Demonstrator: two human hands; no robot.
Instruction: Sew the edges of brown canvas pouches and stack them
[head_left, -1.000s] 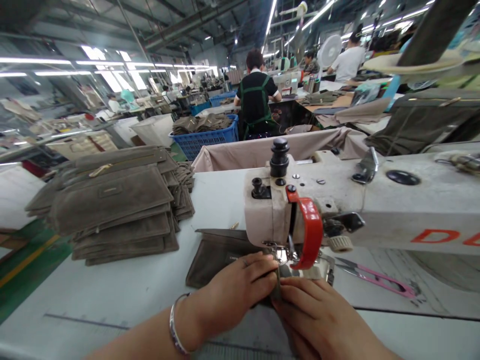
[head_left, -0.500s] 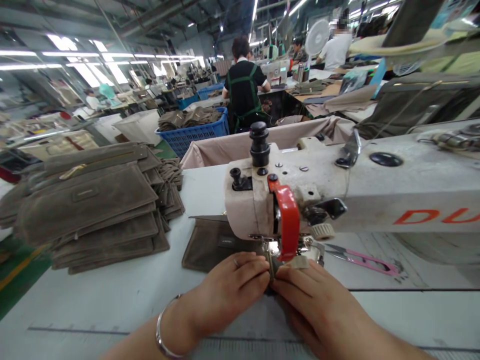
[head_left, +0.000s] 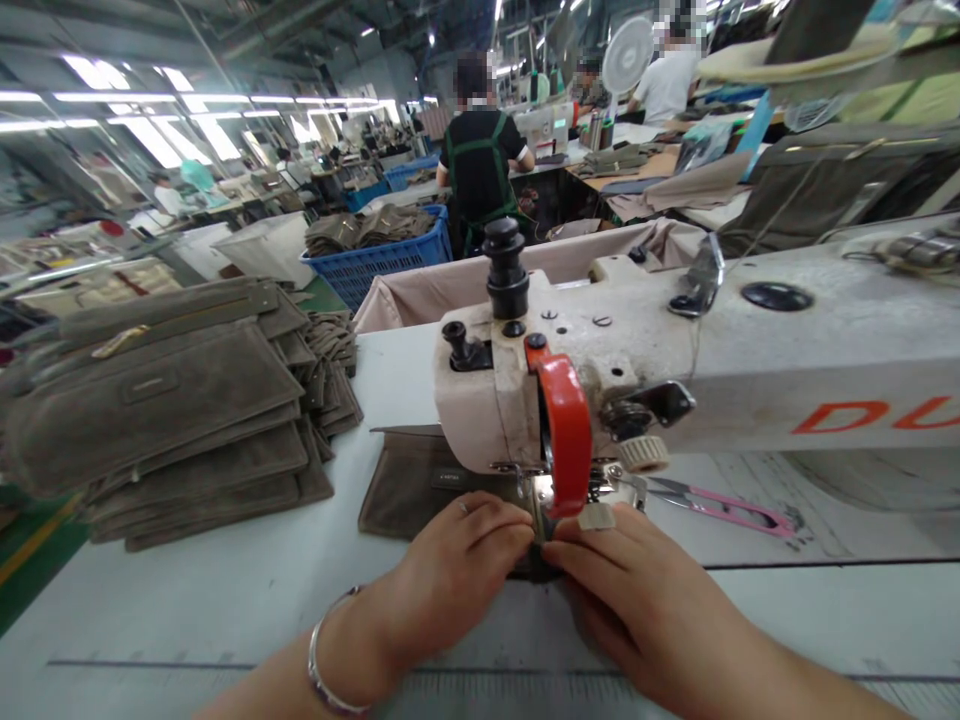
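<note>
A brown suede pouch [head_left: 424, 492] lies flat on the white sewing table [head_left: 172, 620], its far end running under the head of an industrial sewing machine [head_left: 577, 385]. My left hand [head_left: 457, 570] and my right hand [head_left: 637, 610] meet in front of the presser foot, and their fingers pinch the pouch's folded edge between them. The needle area is partly hidden behind a red guard [head_left: 566, 435]. Pink-handled thread snips [head_left: 720, 510] lie to the right of the machine's foot, untouched by either hand.
A tall stack of brown suede pouches [head_left: 165, 410] sits on the table's left side. Behind the table stand a beige cloth-lined bin [head_left: 510, 280] and a blue crate [head_left: 375, 260] of pouches. A co-worker in a dark apron [head_left: 476, 160] sits further back among other machines.
The whole scene has shifted left and up in view as my head turned. My hands stay together at the presser foot, still pinching the pouch edge.
</note>
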